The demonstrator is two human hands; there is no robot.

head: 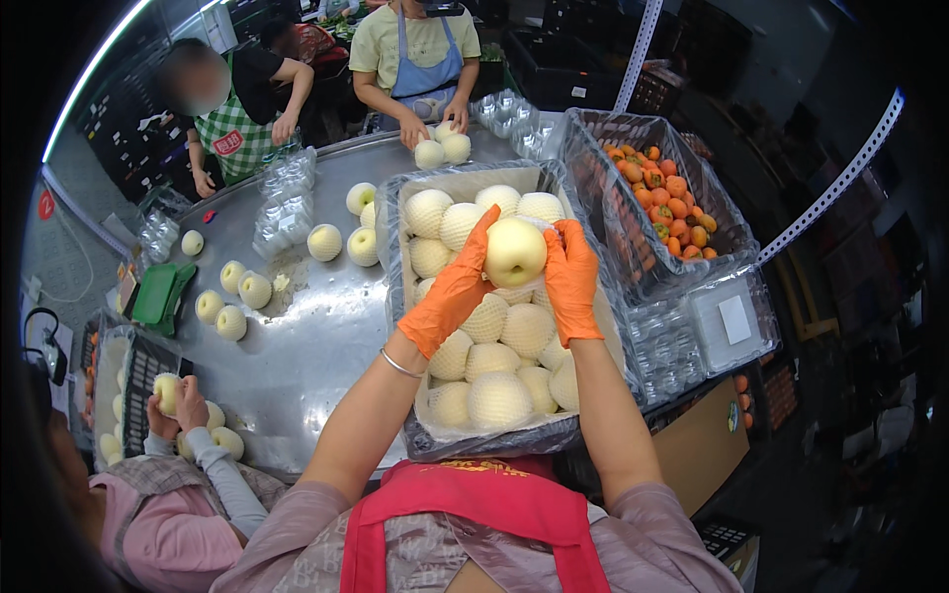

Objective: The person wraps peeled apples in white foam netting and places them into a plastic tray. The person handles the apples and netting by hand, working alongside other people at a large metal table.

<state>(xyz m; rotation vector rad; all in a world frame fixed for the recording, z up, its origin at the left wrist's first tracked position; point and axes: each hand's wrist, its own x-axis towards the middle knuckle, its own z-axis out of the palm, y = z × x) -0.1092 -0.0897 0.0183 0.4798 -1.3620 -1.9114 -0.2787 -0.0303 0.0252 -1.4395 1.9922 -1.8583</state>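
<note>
Both my hands wear orange gloves and hold one pale yellow pear (515,252) over a lined crate (586,356). My left hand (460,285) grips the pear's left side, and my right hand (571,278) has its right side, with a bit of white foam net by the fingertips. The pear's bare skin and its dark hollow end face me. Below it, the crate is full of pears in white foam nets (500,400). More netted pears (325,242) stand on the metal table (319,356), left of the crate.
A crate of persimmons (667,200) stands at the right, with clear plastic trays (660,348) in front of it. Other clear trays (285,215) and a green scale (161,296) are on the table's left. Co-workers handle pears across the table and at lower left. A metal post (830,178) rises at right.
</note>
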